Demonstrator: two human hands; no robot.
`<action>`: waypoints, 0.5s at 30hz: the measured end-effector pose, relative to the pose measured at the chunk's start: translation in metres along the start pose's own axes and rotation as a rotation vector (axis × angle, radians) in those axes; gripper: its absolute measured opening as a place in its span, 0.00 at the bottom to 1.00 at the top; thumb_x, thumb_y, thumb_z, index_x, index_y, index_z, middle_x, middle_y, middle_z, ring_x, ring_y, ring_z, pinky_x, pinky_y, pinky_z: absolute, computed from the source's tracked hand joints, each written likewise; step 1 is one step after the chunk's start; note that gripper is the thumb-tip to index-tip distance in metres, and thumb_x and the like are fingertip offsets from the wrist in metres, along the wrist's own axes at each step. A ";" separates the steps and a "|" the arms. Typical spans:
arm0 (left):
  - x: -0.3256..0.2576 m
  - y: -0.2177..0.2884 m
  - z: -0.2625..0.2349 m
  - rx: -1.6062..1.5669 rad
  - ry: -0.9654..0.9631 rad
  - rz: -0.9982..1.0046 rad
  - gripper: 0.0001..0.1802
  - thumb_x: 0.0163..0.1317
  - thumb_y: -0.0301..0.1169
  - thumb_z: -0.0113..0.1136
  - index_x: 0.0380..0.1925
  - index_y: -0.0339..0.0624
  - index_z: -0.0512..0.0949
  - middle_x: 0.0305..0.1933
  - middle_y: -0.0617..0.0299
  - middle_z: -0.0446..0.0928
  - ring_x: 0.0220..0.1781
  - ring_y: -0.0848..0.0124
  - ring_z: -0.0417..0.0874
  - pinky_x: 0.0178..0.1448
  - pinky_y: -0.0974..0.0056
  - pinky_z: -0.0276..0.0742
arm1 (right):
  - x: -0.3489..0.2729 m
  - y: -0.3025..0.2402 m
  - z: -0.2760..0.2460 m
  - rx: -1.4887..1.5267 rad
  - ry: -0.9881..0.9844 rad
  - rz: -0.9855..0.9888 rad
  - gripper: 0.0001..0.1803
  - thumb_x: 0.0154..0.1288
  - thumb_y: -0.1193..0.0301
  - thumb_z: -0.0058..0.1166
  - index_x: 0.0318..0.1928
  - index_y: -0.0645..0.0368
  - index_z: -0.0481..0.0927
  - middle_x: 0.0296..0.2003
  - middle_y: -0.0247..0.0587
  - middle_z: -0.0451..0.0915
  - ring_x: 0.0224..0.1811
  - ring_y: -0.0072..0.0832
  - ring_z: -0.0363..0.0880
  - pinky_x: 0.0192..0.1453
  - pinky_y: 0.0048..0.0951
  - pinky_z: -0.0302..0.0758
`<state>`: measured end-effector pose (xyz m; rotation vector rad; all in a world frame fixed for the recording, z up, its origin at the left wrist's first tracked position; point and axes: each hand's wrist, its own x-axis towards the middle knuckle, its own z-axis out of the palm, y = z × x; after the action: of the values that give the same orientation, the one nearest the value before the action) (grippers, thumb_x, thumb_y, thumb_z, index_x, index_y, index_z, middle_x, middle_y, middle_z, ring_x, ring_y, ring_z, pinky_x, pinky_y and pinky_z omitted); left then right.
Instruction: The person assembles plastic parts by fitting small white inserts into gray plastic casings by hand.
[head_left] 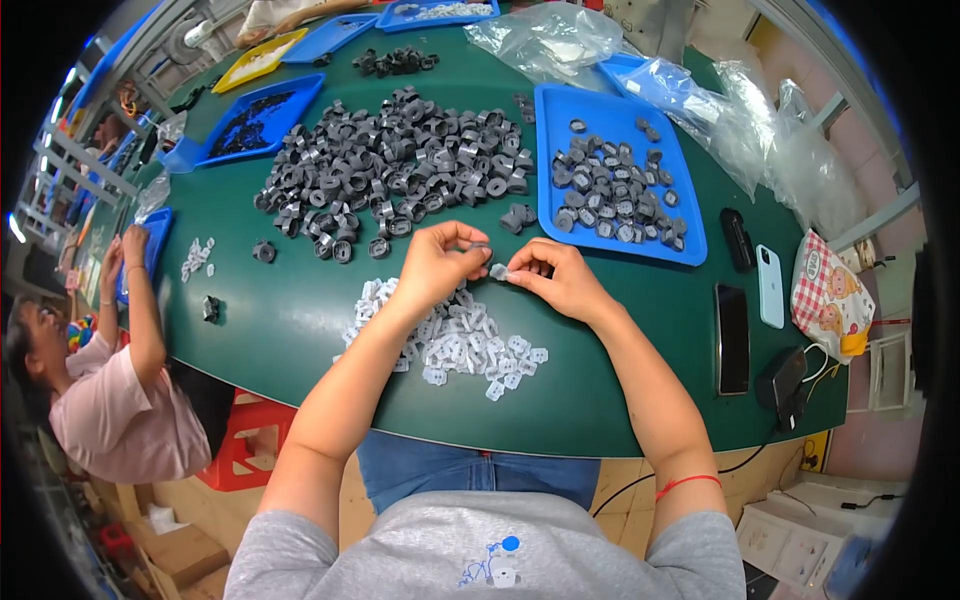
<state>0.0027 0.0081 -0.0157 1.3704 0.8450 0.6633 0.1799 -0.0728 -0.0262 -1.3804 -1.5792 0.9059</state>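
My left hand (445, 264) pinches a small dark grey plastic part (481, 249), which its fingers partly hide. Close beside it, my right hand (556, 277) grips a small whitish plastic piece (499, 271) between thumb and forefinger. The two parts are very near each other; whether they touch I cannot tell. Below my hands lies a pile of whitish plastic pieces (462, 338), partly covered by my left forearm. Beyond my hands spreads a large heap of dark grey ring-shaped parts (400, 160). A blue tray (690, 225) at the right holds many grey parts with pale centres.
At the right lie a black phone (732, 340), a light blue phone (769, 287) and a checked pouch (830, 295). Clear plastic bags (740, 130) lie behind the tray. A blue tray of black bits (262, 118) stands far left. A co-worker (120, 390) sits at the left.
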 end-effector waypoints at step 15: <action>-0.005 0.006 -0.003 0.300 -0.046 0.049 0.11 0.54 0.23 0.54 0.38 0.37 0.78 0.23 0.64 0.74 0.21 0.81 0.73 0.23 0.75 0.71 | 0.002 -0.008 0.016 0.583 0.209 0.007 0.09 0.59 0.72 0.52 0.39 0.63 0.77 0.28 0.29 0.75 0.27 0.14 0.69 0.30 0.17 0.66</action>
<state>-0.0019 0.0067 -0.0087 1.6737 0.9017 0.5550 0.1621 -0.0716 -0.0250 -1.0210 -1.0372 1.0795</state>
